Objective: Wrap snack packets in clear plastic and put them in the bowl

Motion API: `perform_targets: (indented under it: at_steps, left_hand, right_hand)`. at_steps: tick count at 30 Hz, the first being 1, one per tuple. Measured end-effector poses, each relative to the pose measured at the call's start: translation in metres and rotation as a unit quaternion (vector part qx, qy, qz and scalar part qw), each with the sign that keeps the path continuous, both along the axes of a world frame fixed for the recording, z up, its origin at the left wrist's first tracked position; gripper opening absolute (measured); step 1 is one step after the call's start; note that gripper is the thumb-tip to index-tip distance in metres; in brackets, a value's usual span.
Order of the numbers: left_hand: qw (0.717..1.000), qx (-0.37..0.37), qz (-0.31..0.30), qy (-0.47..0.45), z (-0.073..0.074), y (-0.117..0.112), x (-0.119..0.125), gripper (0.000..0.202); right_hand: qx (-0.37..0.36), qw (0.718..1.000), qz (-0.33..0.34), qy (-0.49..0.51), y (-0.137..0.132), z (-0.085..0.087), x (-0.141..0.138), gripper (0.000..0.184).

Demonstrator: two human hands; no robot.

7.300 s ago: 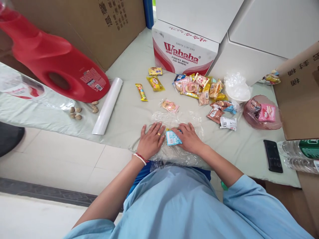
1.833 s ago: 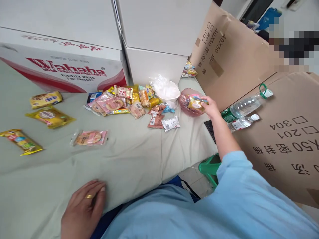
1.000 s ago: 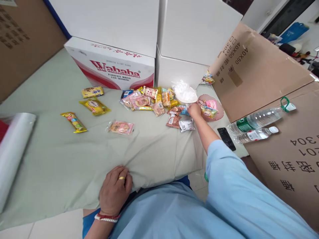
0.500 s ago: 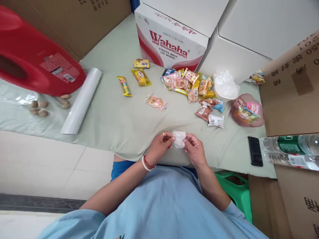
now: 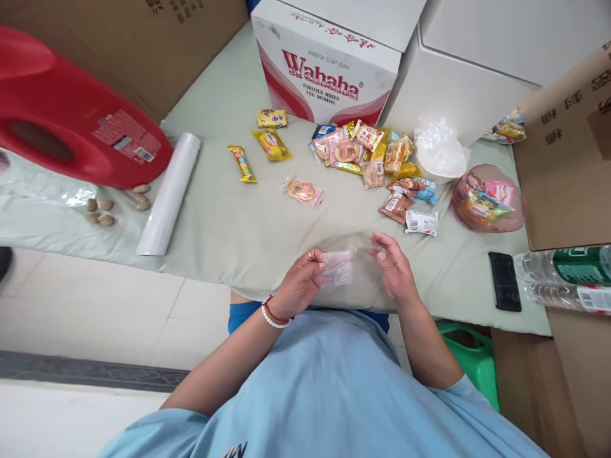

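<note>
One clear plastic film (image 5: 338,267), long axis roughly left-right: left hand (image 5: 300,281) pinches its left end, rest points at right hand (image 5: 397,270), fingers parted, contact blurred.

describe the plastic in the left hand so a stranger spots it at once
On the pale green tabletop, find the Wahaha box standing at the back. Toward the near edge is the left hand with a white-beaded bracelet, pinching some clear plastic film. Unlike the printed snack packets, it is see-through and held.
</note>
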State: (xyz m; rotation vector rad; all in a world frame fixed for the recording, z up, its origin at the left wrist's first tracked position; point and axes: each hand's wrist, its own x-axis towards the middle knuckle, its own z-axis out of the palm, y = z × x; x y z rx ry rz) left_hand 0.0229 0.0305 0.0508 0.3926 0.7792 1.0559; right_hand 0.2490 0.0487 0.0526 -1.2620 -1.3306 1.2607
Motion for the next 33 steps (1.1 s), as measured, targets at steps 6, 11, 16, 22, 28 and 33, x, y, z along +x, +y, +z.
perform_targets:
  at_steps: [6,11,16,22,28,33]
  left_hand:
    - [0.999,0.001,-0.046,0.012,0.016,0.01,-0.008,0.036]
    - [0.989,-0.029,0.026,0.144,-0.003,0.019,-0.016,0.047]
    - [0.978,-0.089,0.044,0.181,-0.018,0.018,-0.012,0.057]
    - [0.98,-0.061,0.014,0.192,-0.018,0.018,-0.014,0.06]
    - [0.978,-0.071,0.037,0.191,-0.013,0.011,-0.019,0.07]
    - [0.972,-0.052,0.002,0.23,-0.005,0.006,-0.008,0.096]
  right_hand:
    - [-0.184,0.958,0.168,0.144,0.004,-0.006,-0.004,0.058]
    - [-0.185,0.979,0.057,0.069,0.002,-0.016,0.012,0.048]
    - [0.106,0.966,0.058,-0.227,-0.004,-0.012,0.011,0.058]
    - [0.149,0.957,0.119,-0.219,-0.002,-0.017,-0.012,0.023]
    - [-0.072,0.996,0.046,-0.014,-0.001,-0.009,-0.021,0.037]
    - [-0.157,0.98,0.0,0.122,-0.002,0.002,-0.029,0.041]
